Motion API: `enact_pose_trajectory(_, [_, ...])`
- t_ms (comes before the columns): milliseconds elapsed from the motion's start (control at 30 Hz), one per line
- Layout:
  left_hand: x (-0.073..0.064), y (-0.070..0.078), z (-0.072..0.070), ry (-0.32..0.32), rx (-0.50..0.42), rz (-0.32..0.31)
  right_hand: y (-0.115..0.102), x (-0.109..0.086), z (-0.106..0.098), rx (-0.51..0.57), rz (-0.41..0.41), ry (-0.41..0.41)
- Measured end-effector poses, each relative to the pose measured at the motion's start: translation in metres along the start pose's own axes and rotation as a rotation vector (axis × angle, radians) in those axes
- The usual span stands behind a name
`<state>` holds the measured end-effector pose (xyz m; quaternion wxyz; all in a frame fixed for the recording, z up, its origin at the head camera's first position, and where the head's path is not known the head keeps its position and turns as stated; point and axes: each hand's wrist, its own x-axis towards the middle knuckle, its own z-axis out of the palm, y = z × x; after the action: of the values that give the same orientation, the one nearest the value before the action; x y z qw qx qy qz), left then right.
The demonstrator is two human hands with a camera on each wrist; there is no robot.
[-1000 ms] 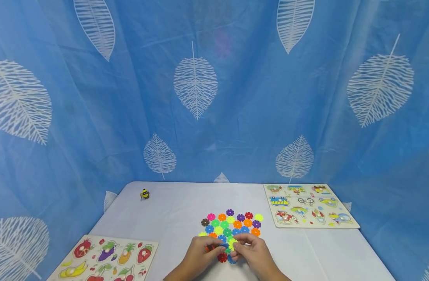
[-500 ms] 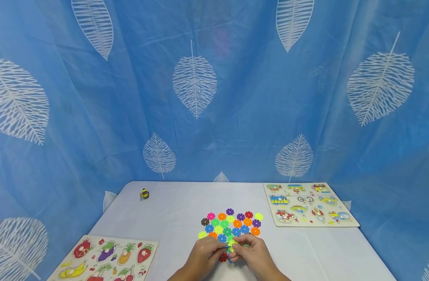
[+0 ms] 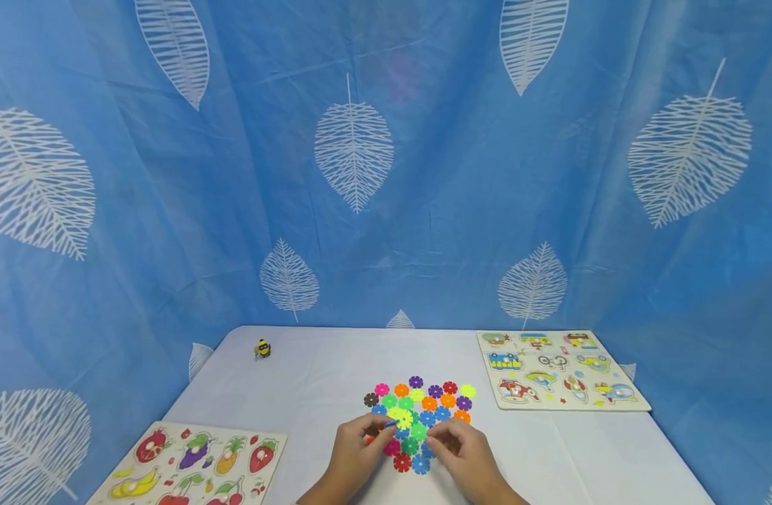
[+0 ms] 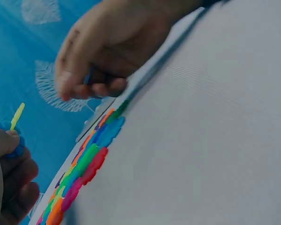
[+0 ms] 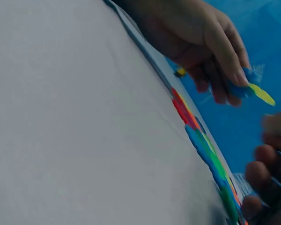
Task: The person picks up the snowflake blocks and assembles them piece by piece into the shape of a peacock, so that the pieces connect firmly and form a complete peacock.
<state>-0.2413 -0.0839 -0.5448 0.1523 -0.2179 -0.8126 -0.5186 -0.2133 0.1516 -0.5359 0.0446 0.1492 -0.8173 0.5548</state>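
My left hand (image 3: 353, 449) pinches a blue snowflake disc (image 4: 18, 147) between thumb and fingers. A yellow snowflake disc (image 5: 263, 94) is joined to its edge, at an angle, and sticks out toward the right hand. My right hand (image 3: 469, 454) is a short way to the right, fingers loosely bent, and I see nothing held in it. Both hands are raised over the near part of a spread of colourful snowflake discs (image 3: 410, 446) lying flat on the white table. The left fingers cover part of the blue disc.
A fruit puzzle board (image 3: 274, 449) lies at the near left, a vehicle puzzle board (image 3: 531, 365) at the far right. A small yellow-and-black figure (image 3: 262, 348) stands at the back left. Behind the white table (image 3: 335, 365) hangs a blue curtain (image 3: 424, 175) with white leaves.
The hands were together at the yellow and blue discs. Now the right hand has let go and drawn apart, while the left has moved slightly left and up, carrying the joined discs.
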Motion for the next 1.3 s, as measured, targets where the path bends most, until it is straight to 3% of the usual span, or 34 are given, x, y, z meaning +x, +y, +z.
enact_pose_trajectory(100, [0.0018, -0.0007, -0.0018, 0.016, -0.046, -0.119, 0.0055, -0.0003, -0.0029, -0.166, -0.119, -0.069])
enact_pose_trajectory(233, [0.0034, -0.0009, -0.0024, 0.023, -0.069, -0.184, 0.0085, 0.0007, -0.0033, -0.302, -0.196, -0.161])
enact_pose_trajectory(433, [0.0041, 0.0006, -0.0024, 0.006, -0.077, -0.224, 0.0057, 0.0009, -0.0021, -0.458, -0.177, -0.232])
enact_pose_trajectory(567, [0.004, 0.0012, -0.0023, -0.004, -0.102, -0.218, 0.0052, 0.0007, -0.0019, -0.492, -0.157, -0.253])
enact_pose_trajectory(767, [0.0032, 0.0021, -0.0015, -0.008, -0.138, -0.207, 0.0056, 0.001, -0.0028, -0.409, -0.11, -0.283])
enact_pose_trajectory(1000, [0.0011, 0.0018, -0.0005, -0.034, -0.146, -0.223, 0.0097, 0.0002, -0.0037, -0.189, -0.063, -0.296])
enact_pose_trajectory(1133, [0.0009, -0.0001, 0.0005, -0.046, -0.142, -0.219, 0.01, -0.0009, -0.0041, -0.076, -0.02, -0.217])
enact_pose_trajectory(1300, [0.001, -0.0028, -0.0004, -0.064, -0.137, -0.21, 0.0095, 0.0009, -0.0039, -0.017, 0.042, -0.083])
